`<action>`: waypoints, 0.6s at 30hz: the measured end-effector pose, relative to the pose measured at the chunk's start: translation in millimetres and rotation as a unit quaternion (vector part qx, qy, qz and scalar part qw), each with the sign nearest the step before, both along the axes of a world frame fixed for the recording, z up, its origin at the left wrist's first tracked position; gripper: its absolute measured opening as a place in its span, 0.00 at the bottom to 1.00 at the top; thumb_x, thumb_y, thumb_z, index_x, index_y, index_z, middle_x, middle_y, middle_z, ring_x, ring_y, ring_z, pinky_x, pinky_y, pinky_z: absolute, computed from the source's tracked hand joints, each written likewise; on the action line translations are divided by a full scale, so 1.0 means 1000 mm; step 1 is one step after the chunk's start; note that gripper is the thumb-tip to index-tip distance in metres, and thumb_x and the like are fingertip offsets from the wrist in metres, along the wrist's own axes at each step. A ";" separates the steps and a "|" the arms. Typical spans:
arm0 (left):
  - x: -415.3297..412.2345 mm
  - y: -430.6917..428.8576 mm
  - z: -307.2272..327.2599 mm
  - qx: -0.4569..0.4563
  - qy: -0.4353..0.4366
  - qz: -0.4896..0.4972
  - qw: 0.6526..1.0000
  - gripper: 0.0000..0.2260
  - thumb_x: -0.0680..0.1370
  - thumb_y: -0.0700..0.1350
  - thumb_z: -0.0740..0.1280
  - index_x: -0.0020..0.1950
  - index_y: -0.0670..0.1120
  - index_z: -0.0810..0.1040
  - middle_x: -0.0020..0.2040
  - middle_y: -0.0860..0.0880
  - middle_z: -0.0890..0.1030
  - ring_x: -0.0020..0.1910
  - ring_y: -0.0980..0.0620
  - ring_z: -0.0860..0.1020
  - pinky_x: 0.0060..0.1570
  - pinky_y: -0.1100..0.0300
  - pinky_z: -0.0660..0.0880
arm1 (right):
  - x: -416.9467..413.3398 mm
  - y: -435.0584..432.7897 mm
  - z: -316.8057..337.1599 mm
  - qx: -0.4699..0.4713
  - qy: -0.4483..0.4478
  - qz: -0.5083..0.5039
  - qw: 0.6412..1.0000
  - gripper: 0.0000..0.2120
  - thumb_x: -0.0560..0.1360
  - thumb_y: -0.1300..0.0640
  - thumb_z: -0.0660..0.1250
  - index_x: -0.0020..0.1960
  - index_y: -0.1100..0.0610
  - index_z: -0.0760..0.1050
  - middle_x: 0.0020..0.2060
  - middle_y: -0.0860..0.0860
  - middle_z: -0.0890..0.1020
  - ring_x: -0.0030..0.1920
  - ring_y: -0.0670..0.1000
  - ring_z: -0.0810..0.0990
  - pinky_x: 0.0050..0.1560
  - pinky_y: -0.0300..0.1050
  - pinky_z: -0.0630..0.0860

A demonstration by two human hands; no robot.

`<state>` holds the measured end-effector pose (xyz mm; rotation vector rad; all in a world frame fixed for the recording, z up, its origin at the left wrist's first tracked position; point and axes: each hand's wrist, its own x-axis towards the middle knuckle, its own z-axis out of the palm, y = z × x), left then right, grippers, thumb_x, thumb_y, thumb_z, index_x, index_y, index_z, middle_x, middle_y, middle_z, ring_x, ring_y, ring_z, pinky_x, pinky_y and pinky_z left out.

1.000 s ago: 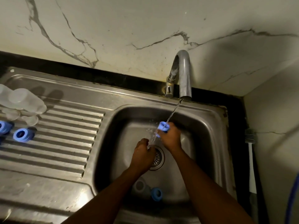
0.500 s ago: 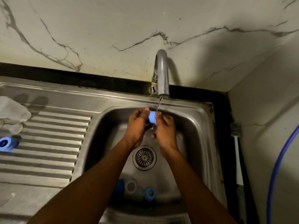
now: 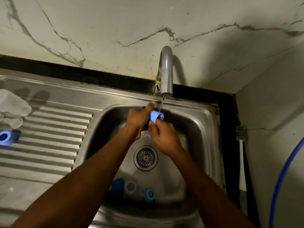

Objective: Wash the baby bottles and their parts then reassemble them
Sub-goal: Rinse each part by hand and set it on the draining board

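Observation:
A blue bottle ring (image 3: 156, 116) sits under the thin stream of water from the faucet (image 3: 166, 74). My left hand (image 3: 139, 120) grips the ring from the left, fingers curled round it. My right hand (image 3: 162, 135) is just below it, and its fingertips touch the ring's underside. On the sink floor near the front lie a blue part (image 3: 117, 184), a clear bottle (image 3: 131, 188) and another blue ring (image 3: 149, 195). On the drainboard at far left lie clear bottle parts (image 3: 14, 104) and a blue ring (image 3: 7, 137).
The steel sink basin (image 3: 194, 129) has a round drain (image 3: 145, 157) in its middle. The ribbed drainboard (image 3: 49, 137) lies to the left. A white-handled brush (image 3: 241, 153) and a blue hose (image 3: 283, 175) stand at the right by the wall.
Both hands rose with the blue ring toward the faucet mouth. The left hand, away from the ring a second ago, now grips it, while the right hand has slid beneath it.

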<state>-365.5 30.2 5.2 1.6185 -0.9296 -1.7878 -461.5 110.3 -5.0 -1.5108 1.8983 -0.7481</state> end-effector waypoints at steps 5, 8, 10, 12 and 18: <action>0.008 0.007 0.009 0.114 0.324 0.009 0.939 0.12 0.83 0.46 0.62 0.55 0.39 0.79 0.54 0.40 0.80 0.44 0.48 0.83 0.39 0.56 0.84 | 0.020 -0.013 0.019 0.077 -0.509 -0.203 0.833 0.10 0.84 0.54 0.59 0.61 0.52 0.77 0.34 0.54 0.79 0.26 0.47 0.73 0.27 0.42 0.73; 0.002 -0.002 -0.001 0.093 0.273 0.032 0.957 0.15 0.82 0.47 0.65 0.60 0.35 0.79 0.57 0.35 0.82 0.54 0.42 0.82 0.59 0.48 0.80 | 0.010 0.001 0.004 0.018 -0.311 -0.083 0.947 0.10 0.84 0.48 0.57 0.57 0.49 0.77 0.37 0.51 0.79 0.33 0.50 0.78 0.35 0.49 0.78; -0.006 -0.004 -0.003 0.088 0.175 0.051 0.979 0.22 0.81 0.50 0.67 0.64 0.31 0.76 0.58 0.32 0.81 0.48 0.40 0.82 0.51 0.49 0.83 | -0.012 0.002 -0.014 -0.029 0.027 0.078 0.996 0.20 0.83 0.42 0.53 0.60 0.54 0.77 0.45 0.51 0.82 0.43 0.53 0.81 0.45 0.53 0.79; -0.008 -0.005 -0.005 0.110 0.138 0.055 0.983 0.26 0.81 0.53 0.67 0.65 0.30 0.75 0.56 0.32 0.81 0.46 0.41 0.82 0.45 0.51 0.83 | -0.021 -0.001 -0.016 -0.019 0.144 0.122 0.982 0.23 0.82 0.41 0.51 0.60 0.54 0.76 0.52 0.53 0.83 0.47 0.55 0.81 0.47 0.53 0.78; 0.010 0.003 0.003 0.137 0.300 0.019 0.944 0.16 0.83 0.48 0.61 0.60 0.35 0.75 0.50 0.38 0.80 0.37 0.45 0.82 0.35 0.54 0.81 | 0.007 -0.021 0.018 0.089 -0.365 -0.118 0.919 0.11 0.85 0.52 0.58 0.59 0.56 0.75 0.24 0.51 0.76 0.24 0.49 0.74 0.27 0.44 0.73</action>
